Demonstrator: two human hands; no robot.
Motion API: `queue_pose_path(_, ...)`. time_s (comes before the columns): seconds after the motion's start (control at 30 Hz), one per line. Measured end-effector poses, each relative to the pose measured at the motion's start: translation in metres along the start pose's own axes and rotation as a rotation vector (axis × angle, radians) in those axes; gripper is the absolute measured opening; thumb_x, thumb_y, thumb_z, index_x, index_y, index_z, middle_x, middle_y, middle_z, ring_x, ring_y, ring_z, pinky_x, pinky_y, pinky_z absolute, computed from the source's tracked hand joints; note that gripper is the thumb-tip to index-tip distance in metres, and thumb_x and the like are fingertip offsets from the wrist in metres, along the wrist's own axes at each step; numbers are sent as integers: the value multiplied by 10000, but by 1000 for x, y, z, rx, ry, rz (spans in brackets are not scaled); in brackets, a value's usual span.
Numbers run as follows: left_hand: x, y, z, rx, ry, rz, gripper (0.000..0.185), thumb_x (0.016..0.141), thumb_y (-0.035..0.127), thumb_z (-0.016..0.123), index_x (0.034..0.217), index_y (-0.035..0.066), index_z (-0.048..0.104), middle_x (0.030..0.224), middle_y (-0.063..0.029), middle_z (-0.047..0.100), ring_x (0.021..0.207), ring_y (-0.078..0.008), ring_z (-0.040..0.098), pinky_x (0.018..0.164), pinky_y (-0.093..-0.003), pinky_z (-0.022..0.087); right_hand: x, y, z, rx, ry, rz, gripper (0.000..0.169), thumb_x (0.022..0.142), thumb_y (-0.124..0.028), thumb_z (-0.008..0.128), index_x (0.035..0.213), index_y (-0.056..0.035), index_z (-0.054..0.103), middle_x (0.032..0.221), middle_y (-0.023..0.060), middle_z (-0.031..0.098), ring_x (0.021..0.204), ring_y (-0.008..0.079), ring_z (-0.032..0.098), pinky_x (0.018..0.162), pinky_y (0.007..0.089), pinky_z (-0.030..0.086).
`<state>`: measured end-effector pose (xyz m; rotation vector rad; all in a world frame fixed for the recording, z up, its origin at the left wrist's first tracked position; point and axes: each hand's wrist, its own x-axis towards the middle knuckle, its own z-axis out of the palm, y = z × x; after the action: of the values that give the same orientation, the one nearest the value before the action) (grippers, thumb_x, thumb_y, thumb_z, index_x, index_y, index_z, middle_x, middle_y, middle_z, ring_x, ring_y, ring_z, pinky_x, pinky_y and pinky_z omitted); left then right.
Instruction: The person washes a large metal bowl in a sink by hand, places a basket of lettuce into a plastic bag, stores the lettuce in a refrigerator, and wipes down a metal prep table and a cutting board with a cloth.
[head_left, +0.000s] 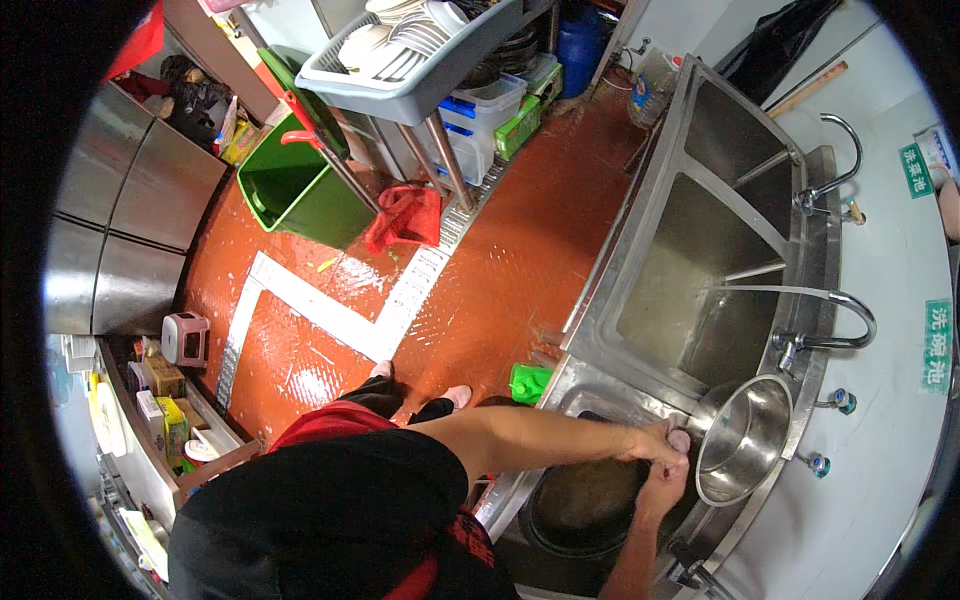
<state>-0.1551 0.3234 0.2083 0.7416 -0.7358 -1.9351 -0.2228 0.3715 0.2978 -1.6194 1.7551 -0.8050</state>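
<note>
My left hand (651, 442) reaches across from the upper side and meets my right hand (663, 484) over the near sink compartment. Between them, at my left fingers, shows a small pale pinkish rounded thing (679, 441); what it is cannot be told. My right fingers are mostly hidden against it. Close beside both hands a stainless steel bowl (744, 442) leans tilted at the back of the sink, its inside showing. Beneath my arms a round dark basin (589, 502) sits in the sink compartment, with murky contents.
Water streams from a chrome tap (855, 319) into the middle sink compartment (679, 300). A far compartment (742, 127) adjoins it. A green jug (531, 382) stands by the sink front. Behind are a green bin (330, 210), a red dustpan (412, 217) and a grey dish rack (405, 101) on wet-looking floor.
</note>
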Motion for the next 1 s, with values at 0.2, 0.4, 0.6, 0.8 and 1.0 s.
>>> queue_pose_path(0.2, -35, 70, -4, -246, -259, -344, 376, 707, 142, 710, 1031, 58, 536, 876, -38, 587, 813, -142, 563, 685, -267, 480, -1, -39, -33, -160, -379, 164, 373, 833, -143, 539, 1165, 4, 453, 1139, 214, 514, 989, 308, 528, 874, 375, 404)
queue_pose_path(0.4, -1, 130, -4, 766, -298, -598, 401, 710, 146, 648, 1077, 11, 561, 805, -64, 560, 649, -147, 475, 517, -290, 421, 32, -86, -53, -799, -340, -567, 570, 746, 80, 490, 1272, -121, 402, 1338, 181, 288, 1178, 394, 369, 929, 455, 388)
queue_pose_path(0.6, 40, 103, -4, 949, -599, 83, 378, 650, 169, 660, 985, 25, 561, 850, -137, 595, 745, -257, 580, 632, -377, 479, 68, -63, -45, -788, -296, -475, 404, 761, 27, 470, 1155, -51, 420, 1162, 210, 427, 935, 376, 546, 749, 433, 486)
queue_pose_path(0.8, 50, 138, 12, 1546, -441, 87, 271, 679, 267, 605, 760, 8, 621, 759, -225, 611, 757, -403, 592, 672, -448, 484, 98, -55, -42, -991, -136, -378, 109, 748, -48, 535, 825, -1, 475, 679, 186, 607, 657, 351, 629, 580, 390, 524)
queue_pose_path(1.0, 53, 147, 2, 1935, -369, 414, 152, 684, 211, 579, 711, 79, 648, 698, -163, 631, 661, -306, 635, 578, -414, 503, 102, -66, -27, -746, -151, 23, 190, 723, -144, 555, 790, 15, 634, 793, 254, 614, 747, 388, 619, 670, 443, 500)
